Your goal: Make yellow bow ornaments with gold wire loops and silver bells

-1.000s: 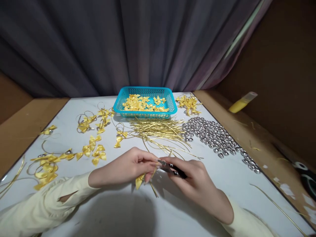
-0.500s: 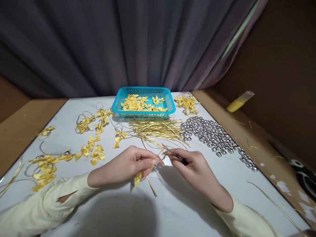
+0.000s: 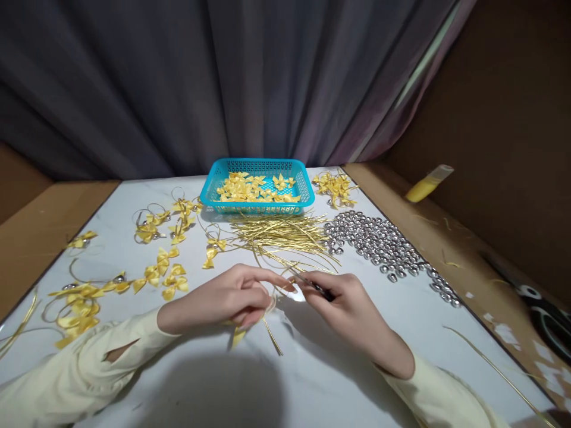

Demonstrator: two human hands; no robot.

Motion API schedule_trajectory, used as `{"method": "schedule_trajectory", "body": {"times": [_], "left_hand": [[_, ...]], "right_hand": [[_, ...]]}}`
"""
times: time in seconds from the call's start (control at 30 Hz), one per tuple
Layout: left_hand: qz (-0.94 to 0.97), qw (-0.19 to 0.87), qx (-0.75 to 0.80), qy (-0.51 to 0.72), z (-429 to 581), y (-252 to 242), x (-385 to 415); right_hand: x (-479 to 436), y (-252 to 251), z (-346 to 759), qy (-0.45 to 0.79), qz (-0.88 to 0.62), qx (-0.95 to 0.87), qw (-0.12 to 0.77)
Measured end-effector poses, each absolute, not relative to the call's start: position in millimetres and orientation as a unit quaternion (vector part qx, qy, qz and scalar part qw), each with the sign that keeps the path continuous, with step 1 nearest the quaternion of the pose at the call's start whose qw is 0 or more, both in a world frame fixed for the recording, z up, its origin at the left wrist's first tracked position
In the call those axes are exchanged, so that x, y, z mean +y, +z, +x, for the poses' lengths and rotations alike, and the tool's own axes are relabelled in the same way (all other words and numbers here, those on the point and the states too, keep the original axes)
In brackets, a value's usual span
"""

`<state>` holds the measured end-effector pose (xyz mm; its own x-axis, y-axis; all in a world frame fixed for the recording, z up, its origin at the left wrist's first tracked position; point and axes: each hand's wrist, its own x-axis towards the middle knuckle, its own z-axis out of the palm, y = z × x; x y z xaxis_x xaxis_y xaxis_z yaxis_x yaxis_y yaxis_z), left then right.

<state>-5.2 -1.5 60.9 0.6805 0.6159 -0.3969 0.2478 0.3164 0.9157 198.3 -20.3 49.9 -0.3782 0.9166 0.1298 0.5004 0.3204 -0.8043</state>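
My left hand [image 3: 218, 300] is closed on a yellow ribbon bow [image 3: 238, 337], its thumb and lower fingers curled while the index finger reaches toward the right hand. Most of that bow is hidden under the fingers. A gold cord [image 3: 273, 337] runs out below the same hand, its ends hanging over the white tabletop. My right hand [image 3: 352, 312] grips a pair of dark, slim-pointed tweezers [image 3: 320, 290], tips aimed at the left index fingertip. Fingertips and tweezers nearly meet, with a thin bit of cord between them; whether they touch I cannot tell.
Behind the hands lie a heap of gold cords [image 3: 281, 233] and a blue basket [image 3: 257, 208] of bows. Silver bells [image 3: 379, 241] spread to the right. Finished-looking bows with loops [image 3: 80, 309] lie left. Scissors [image 3: 551, 327] and a yellow glue tube [image 3: 428, 184] are at right.
My left index finger has straightened toward the tweezers, and the bow under that hand has shifted left. The right hand keeps its grip on the tweezers. The whole view has shifted slightly.
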Motion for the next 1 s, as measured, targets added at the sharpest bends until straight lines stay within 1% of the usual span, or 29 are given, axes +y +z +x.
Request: {"method": "schedule_trajectory", "body": {"times": [0.1, 0.27, 0.47, 0.67, 1.0], "left_hand": [[0.537, 0.752, 0.359, 0.130, -4, 58, 0], [0.572, 0.707, 0.405, 0.097, 1, 54, -4], [0.583, 0.688, 0.414, 0.122, 3, 56, -8], [0.574, 0.711, 0.389, 0.118, 2, 55, -9], [0.574, 0.716, 0.374, 0.134, 3, 53, -12]], "right_hand": [[-24, 44, 198, 0.325, -0.434, -0.781, 0.310], [-29, 38, 196, 0.324, -0.402, -0.791, 0.330], [-26, 45, 194, 0.385, -0.427, -0.759, 0.305], [-22, 55, 195, 0.462, -0.458, -0.708, 0.273], [-23, 56, 198, 0.481, -0.456, -0.707, 0.247]]}}
